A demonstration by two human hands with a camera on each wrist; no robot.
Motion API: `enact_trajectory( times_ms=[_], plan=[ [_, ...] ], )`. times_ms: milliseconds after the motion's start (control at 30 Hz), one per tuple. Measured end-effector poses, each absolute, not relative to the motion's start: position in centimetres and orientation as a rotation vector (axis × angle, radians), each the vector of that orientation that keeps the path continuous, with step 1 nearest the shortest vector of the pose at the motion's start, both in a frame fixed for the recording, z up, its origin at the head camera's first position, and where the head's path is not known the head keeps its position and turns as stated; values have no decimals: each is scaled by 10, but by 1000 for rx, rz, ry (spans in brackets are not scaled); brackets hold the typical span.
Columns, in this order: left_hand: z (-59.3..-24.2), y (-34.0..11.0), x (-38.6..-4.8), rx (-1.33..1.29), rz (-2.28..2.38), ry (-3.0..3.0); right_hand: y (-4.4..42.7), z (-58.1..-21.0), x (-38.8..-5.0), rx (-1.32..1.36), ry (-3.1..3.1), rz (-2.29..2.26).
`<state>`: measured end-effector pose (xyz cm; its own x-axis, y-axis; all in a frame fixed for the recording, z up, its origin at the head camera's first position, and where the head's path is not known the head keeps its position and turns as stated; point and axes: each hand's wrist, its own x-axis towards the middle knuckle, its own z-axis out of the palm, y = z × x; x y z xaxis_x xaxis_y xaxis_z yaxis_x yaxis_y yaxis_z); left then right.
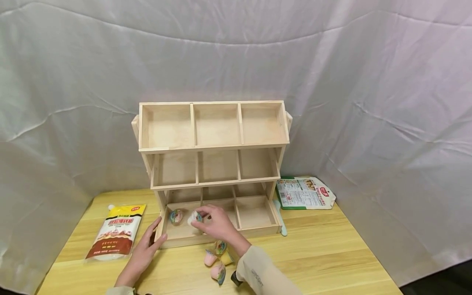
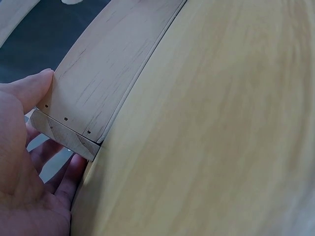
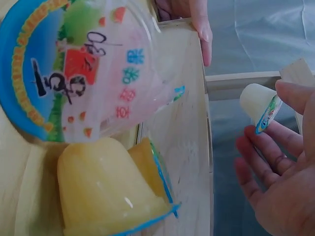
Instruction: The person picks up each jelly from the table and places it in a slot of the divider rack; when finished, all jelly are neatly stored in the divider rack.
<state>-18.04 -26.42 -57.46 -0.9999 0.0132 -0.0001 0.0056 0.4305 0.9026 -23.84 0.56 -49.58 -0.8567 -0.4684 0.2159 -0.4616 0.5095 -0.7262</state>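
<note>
A three-tier wooden rack (image 1: pixel 214 146) with divided trays stands on the table. My left hand (image 1: pixel 143 255) grips the left front corner of its bottom tray (image 1: pixel 221 234); the left wrist view shows the thumb on the front board (image 2: pixel 113 59) and the fingers behind the end piece. My right hand (image 1: pixel 220 224) pinches a white jelly cup (image 3: pixel 257 102) between thumb and fingers, over the bottom tray near its left compartment. Another jelly cup (image 1: pixel 176 216) lies in that compartment. In front of the rack, several jelly cups, among them a pink one (image 1: pixel 218 271) and a yellow one (image 3: pixel 106 184), lie loose.
A spouted pouch (image 1: pixel 116 231) lies on the table (image 1: pixel 313 258) left of the rack. To the right are a flat green-and-white package (image 1: pixel 304 193) and a pale blue utensil (image 1: pixel 281 221), partly hidden by the rack. Grey cloth (image 1: pixel 221 69) hangs behind and at the sides.
</note>
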Motion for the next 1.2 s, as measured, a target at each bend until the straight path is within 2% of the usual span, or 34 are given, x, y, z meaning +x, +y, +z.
enact_trajectory(
  times_ms=[433, 867, 1200],
  plan=[
    [-575, -264, -181, 26, 1690, 2649, -19, -500, -243, -830, 2776, -1171],
    [-573, -261, -180, 24, 1692, 2630, -26, -513, -246, -701, 2793, -1105],
    [-571, -261, -178, -1, 1685, 2640, -29, -520, -250, -770, 2863, -975]
  ],
)
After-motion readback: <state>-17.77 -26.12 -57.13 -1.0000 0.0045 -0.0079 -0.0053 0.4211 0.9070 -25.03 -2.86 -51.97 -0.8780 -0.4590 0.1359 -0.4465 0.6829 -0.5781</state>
